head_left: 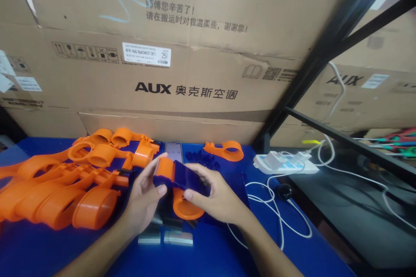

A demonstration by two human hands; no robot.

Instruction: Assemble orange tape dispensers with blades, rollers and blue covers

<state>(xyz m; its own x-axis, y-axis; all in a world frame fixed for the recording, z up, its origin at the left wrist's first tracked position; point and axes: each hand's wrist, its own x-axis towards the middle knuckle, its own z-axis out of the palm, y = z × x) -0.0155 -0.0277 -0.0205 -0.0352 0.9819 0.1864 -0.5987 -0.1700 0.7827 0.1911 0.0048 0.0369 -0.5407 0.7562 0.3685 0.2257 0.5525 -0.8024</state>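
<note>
Between my two hands is an orange and dark-blue plastic tape dispenser [166, 169], held above the table. My left hand [144, 197] is closed around its orange end, with the thumb on the blue edge. My right hand [217, 192] grips the dark-blue side, the thumb pressing near the bottom. A rounded orange part [187, 207] shows below; I cannot tell whether it is joined to the held piece. Just under my hands lie silvery flat metal pieces [178, 238]. Small dark-blue parts [203, 159] are heaped behind my right hand.
Many orange dispenser frames [94, 207] are piled at left. Another orange frame [229, 150] and a phone [174, 149] lie at the back. A white power strip [286, 163] with trailing cables [276, 212] is at right. A large carton [182, 65] stands behind the blue table [195, 264].
</note>
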